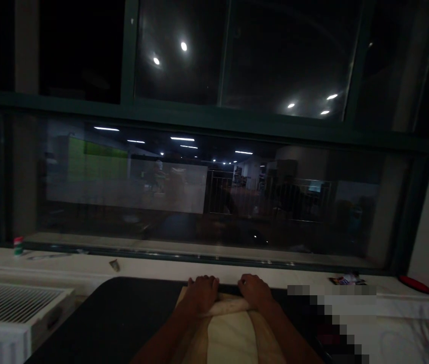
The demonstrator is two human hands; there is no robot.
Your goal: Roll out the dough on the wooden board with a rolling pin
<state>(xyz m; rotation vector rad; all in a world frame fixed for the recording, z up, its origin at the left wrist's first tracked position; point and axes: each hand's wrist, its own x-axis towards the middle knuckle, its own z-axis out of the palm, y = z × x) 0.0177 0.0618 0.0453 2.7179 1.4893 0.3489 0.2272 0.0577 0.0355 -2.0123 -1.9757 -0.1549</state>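
At the far end of a dark table (123, 313), my left hand (202, 292) curls over the left part of a pale rod that looks like a rolling pin (231, 306). My right hand (255, 290) bends over the rod's other side, its fingers pointing toward the window. Below the rod lies a flat cream strip that looks like rolled-out dough (232, 336), on a brown board (193, 344). Both forearms cover the sides of the board. Dim light leaves the fingertips' exact hold unclear.
A white windowsill (161, 267) runs behind the table, under a wide dark window (214, 121). On it are a small red-and-green container (17, 246), a small scrap (114, 265), a crumpled packet (347, 279) and a red round object (414, 284). A white radiator (13, 303) stands left.
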